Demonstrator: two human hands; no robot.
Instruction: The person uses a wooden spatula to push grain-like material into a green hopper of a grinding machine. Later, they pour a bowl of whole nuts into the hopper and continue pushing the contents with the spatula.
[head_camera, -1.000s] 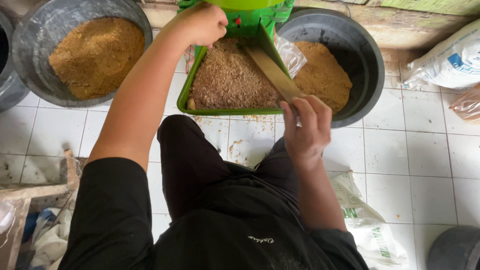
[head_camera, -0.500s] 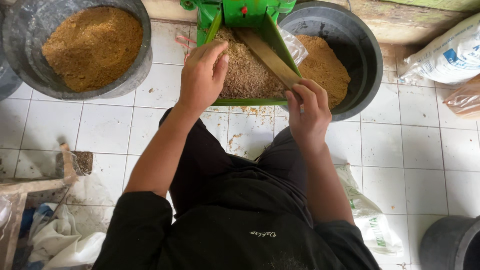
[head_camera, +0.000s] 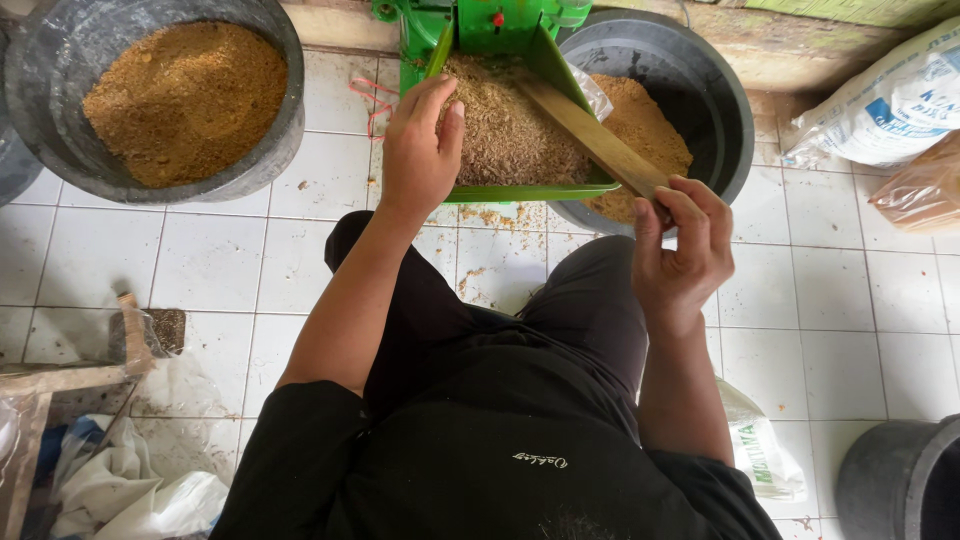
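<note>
White sack (head_camera: 885, 105) lies far right; left hand (head_camera: 420, 155) rests flat on husk (head_camera: 510, 130), right hand (head_camera: 680, 245) grips a stick (head_camera: 590, 135).

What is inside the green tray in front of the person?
The green tray holds brownish husk-like grain, with a wooden stick lying in it. The left hand covers part; the tray's bottom is hidden.

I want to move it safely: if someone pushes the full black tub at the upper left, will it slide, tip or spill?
The black tub is likely heavy: brown meal nearly fills it. Wide and low, it probably would not tip. On the smooth white tile floor it might slide stiffly.
</note>
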